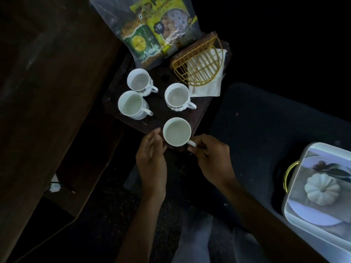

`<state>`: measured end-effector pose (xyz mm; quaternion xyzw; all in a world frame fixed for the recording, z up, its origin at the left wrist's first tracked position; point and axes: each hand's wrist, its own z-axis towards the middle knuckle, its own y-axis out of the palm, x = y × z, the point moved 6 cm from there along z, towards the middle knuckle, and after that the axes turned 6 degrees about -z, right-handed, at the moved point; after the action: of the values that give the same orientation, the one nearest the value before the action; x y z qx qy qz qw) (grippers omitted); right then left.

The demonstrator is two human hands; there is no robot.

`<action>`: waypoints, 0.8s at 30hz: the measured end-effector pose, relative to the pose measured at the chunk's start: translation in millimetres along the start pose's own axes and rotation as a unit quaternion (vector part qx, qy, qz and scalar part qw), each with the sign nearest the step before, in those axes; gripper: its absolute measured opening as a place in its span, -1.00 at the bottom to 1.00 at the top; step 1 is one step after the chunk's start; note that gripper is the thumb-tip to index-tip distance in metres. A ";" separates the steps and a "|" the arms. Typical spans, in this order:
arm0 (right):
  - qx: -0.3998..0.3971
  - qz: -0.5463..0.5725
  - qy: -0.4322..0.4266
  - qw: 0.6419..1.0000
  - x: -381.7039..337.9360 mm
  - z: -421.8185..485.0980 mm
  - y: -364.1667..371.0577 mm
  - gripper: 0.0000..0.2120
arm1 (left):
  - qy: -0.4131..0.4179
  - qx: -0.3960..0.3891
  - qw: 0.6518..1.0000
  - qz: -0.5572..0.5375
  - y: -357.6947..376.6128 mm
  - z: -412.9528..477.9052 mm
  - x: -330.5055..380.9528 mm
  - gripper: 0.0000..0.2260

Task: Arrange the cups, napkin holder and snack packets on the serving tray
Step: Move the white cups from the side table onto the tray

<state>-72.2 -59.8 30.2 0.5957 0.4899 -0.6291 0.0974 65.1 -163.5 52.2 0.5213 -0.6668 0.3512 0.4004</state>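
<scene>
A dark wooden serving tray (161, 118) holds several white cups. The nearest cup (177, 132) stands at the tray's front edge, and my right hand (208, 154) pinches its handle. My left hand (152, 150) hovers at the cup's left side with its fingers curled, holding nothing. Three more cups (138, 79) (131, 104) (176, 96) stand further back. A gold wire napkin holder (199, 63) with a white napkin (209, 88) lies at the tray's far right. Snack packets (152, 27) in a clear bag lean at the far end.
A dark wooden cabinet (47, 92) rises on the left. At the right edge, a white tray (296, 196) with a gold handle (287, 175) carries a small white pumpkin (322, 188). A dark cushioned surface (266, 120) lies right of the wooden tray.
</scene>
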 end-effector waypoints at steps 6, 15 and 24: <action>-0.009 -0.007 0.009 1.000 28.2 -42.6 -50.5 -0.92 | -0.012 -0.053 0.998 0.040 34.2 -42.5 -8.8 -0.78; 0.076 -0.030 0.095 0.992 98.0 -130.7 -156.4 -0.88 | -0.038 -0.117 0.988 0.096 113.3 -155.9 -56.7 -0.86; 0.178 0.012 0.193 0.965 169.5 -217.9 -234.4 -0.74 | -0.072 -0.191 0.969 0.139 186.6 -246.9 -119.2 -0.87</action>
<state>-141.2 295.4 45.5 0.7193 0.3720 -0.5783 -0.0989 -59.6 143.7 42.3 0.3616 -0.8145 0.2307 0.3906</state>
